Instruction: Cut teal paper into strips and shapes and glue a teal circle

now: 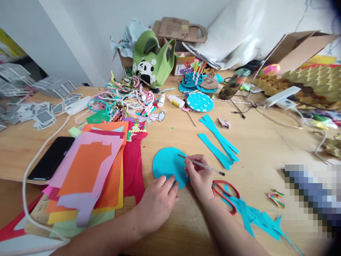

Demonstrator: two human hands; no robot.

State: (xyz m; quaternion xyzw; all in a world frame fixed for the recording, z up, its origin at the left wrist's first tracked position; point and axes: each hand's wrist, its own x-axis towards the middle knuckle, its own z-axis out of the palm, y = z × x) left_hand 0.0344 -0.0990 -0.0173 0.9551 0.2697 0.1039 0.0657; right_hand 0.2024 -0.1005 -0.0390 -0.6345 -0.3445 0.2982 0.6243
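Note:
A round blue paper disc (167,161) lies flat on the wooden table in front of me. My left hand (162,195) rests its fingertips on the disc's lower edge, fingers stretched out and gripping nothing. Between the thumb and fingers of my right hand (199,176) is a slim pen (206,166), its tip over the disc's upper right part; I cannot tell whether it touches the paper. Red-handled scissors (226,193) lie just right of my right wrist, with blue paper scraps (262,222) over them. Several blue paper strips (217,140) lie beyond my right hand.
Stacked coloured paper (93,167) and a black phone (52,158) lie left, with a white cable (26,177) alongside. Pipe cleaners (125,97), glue bottles (176,101) and a dotted blue disc (199,102) lie farther back. A green panda bag (151,64) stands behind them.

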